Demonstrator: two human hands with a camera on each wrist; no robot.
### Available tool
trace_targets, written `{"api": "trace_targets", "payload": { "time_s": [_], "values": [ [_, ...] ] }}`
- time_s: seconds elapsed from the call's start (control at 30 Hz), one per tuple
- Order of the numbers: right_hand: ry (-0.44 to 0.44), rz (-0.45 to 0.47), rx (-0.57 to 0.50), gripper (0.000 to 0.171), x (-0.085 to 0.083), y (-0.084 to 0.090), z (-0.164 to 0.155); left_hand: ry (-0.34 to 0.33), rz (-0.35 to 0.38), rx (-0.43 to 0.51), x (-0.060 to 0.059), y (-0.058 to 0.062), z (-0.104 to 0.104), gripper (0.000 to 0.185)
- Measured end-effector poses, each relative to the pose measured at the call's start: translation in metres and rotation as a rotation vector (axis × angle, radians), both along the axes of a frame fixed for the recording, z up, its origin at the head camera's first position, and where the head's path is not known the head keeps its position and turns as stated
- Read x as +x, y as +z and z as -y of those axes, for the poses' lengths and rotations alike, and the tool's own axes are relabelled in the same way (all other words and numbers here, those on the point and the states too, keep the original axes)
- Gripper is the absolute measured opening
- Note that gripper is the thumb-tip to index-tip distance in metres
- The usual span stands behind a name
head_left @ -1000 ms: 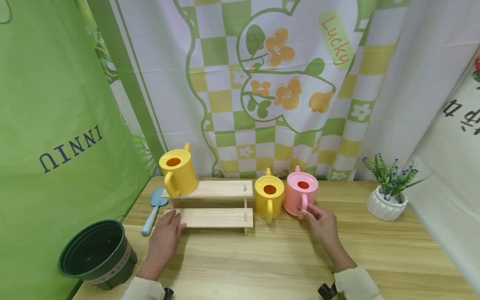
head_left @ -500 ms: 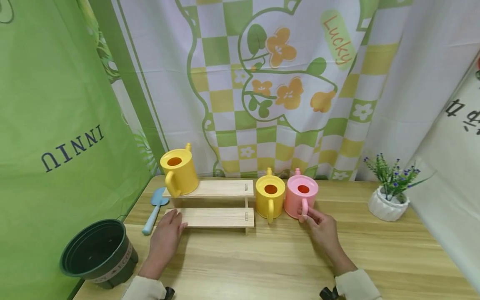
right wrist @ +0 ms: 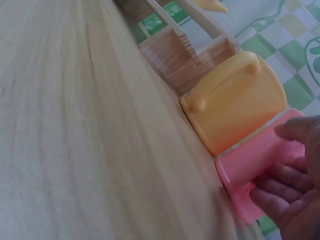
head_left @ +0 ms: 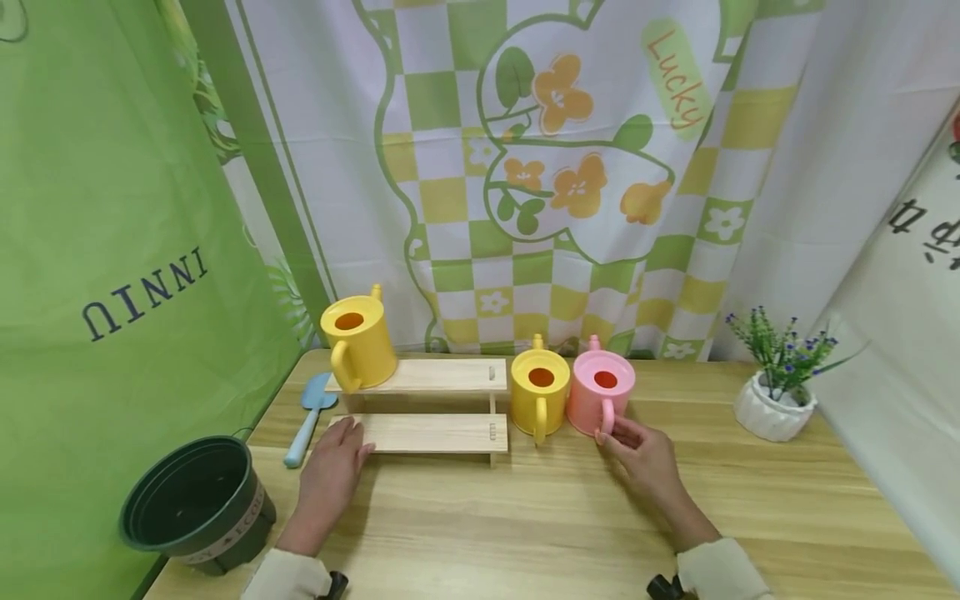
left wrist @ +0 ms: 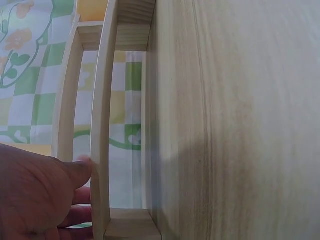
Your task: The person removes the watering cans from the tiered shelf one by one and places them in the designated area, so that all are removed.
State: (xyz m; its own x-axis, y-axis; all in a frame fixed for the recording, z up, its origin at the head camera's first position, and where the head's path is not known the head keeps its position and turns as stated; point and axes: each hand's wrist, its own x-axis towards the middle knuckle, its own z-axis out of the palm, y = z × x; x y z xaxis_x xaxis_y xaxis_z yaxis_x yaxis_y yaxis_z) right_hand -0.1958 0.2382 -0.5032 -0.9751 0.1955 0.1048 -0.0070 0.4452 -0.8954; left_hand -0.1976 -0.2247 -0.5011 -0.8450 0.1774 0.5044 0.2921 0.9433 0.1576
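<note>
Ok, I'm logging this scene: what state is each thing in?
Upper yellow can: upright on shelf
Lower yellow can: upright on table
Pink can: upright, handle in right hand
Shelf: standing, left hand on lower board
Trowel: lying flat
Green pot: standing, uncovered
Plant: upright in white pot

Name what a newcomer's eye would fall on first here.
Likely the yellow watering can, standing on the left end of the wooden stand's upper level. Next, the pink can, held by the right hand, beside a second yellow can, right of the stand.
</note>
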Motion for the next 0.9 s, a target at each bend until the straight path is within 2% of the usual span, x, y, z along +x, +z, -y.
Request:
{"api": "trace_targets", "payload": {
  "time_s": [0.07,0.13,0.2,0.27,0.33,0.4,0.5,0.6,0.73,0.83,0.9],
  "values": [
    [-0.051,-0.039,0.078,0.047,0.002,0.01,-0.001,-0.001,-0.009,0.0,0.0,-0.002,0.003,0.041],
    [-0.13,-0.125,0.142,0.04,0.004,0.028,0.0,-0.003,-0.014,0.0,-0.001,-0.003,0.004,0.04],
    [-0.217,-0.255,0.166,0.031,0.006,0.054,0.004,-0.007,-0.014,-0.004,-0.002,-0.003,0.005,0.04],
    [-0.249,-0.378,0.151,0.024,0.006,0.086,0.015,-0.011,-0.014,-0.004,-0.005,-0.003,0.004,0.04],
    [-0.193,-0.474,0.059,0.021,0.002,0.119,0.034,-0.008,-0.015,-0.005,-0.005,-0.002,0.004,0.04],
    [-0.087,-0.535,-0.02,0.02,-0.006,0.146,0.058,-0.007,-0.031,0.002,-0.005,-0.002,0.003,0.039],
    [0.096,-0.542,-0.125,0.019,-0.022,0.169,0.101,-0.012,-0.05,-0.001,-0.004,0.001,0.004,0.038],
    [0.243,-0.472,-0.155,0.02,-0.042,0.172,0.152,-0.011,-0.054,-0.002,-0.004,0.002,0.004,0.038],
    [0.398,-0.338,-0.154,0.023,-0.06,0.154,0.224,0.011,-0.027,-0.03,-0.006,0.001,0.003,0.038],
    [0.458,-0.264,-0.173,0.026,-0.064,0.136,0.269,0.023,-0.009,-0.029,-0.006,0.001,0.0,0.039],
    [0.465,-0.235,-0.195,0.027,-0.064,0.128,0.291,0.02,-0.008,-0.007,-0.007,0.001,-0.001,0.039]
  ]
}}
